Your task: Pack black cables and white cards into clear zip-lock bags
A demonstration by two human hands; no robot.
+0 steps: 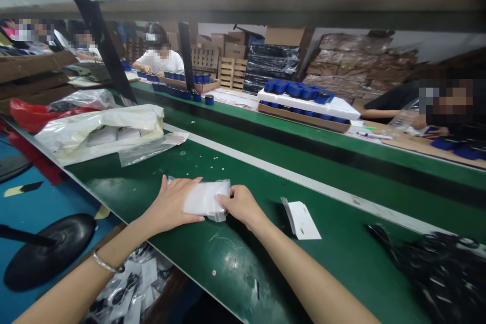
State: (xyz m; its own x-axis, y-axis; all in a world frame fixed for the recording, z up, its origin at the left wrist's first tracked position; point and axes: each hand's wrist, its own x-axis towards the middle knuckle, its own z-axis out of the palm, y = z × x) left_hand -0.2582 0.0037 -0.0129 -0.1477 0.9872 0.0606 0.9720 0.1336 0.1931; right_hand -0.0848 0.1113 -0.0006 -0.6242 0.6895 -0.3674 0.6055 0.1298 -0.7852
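The left hand [170, 207] and the right hand [241, 205] are both on a flat clear plastic bag [207, 200], which lies on the green belt [235, 268] of a work line, just in front of the person. Inside the bag is something white and soft-looking, but I cannot tell exactly what it is. The plastic is thin and shiny with small wrinkles, and its lower corner sticks out crumpled below the right hand.

The left hand grasps the left end of the bag: the palm is turned down, the fingers lie over the plastic, and the thumb stands at the far edge. The right hand pinches the right end, with its fingers bent a little over the bag. Neither hand is released.

A thin silver bracelet [104, 263] is on the left wrist. Near the right hand lie white paper cards [301, 220], and farther right is a heap of black bags [436, 278]. Beyond the belt, blue jars [296, 88] stand on a white foam tray [307, 105], and a co-worker [159, 61] sits farther back.
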